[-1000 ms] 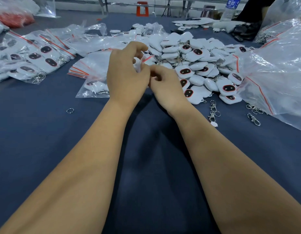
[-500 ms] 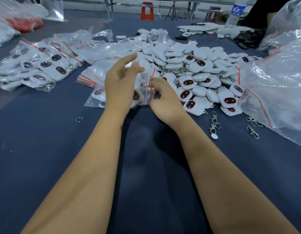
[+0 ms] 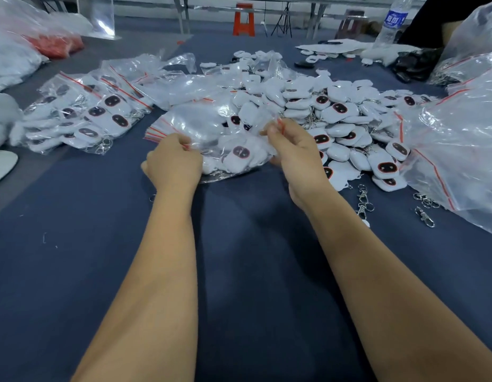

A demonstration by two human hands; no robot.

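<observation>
Well, the left hand (image 3: pixel 174 161) has its fingers curled, pinching one end of a clear zip bag (image 3: pixel 236 133), and the right hand (image 3: pixel 297 153) pinches the other end between thumb and forefinger, so the bag hangs stretched between the two. Gripping both corners keeps the red-lined mouth taut, which I'd judge is for running the seal shut. That mouth is the bag's long axis: it runs hand to hand, rising a little toward the right hand, and faces away from the person. A white keychain (image 3: pixel 243 155) sags in the belly between the wrists, dark face up. Whether the bag's bottom touches the blue table cloth (image 3: pixel 239 257) I can't quite tell. Just beyond the left hand lies a stack of empty bags (image 3: pixel 181 122), beyond the right hand a heap of loose keychains (image 3: pixel 338 114), and beside the right wrist some metal clasps (image 3: pixel 363 201).
</observation>
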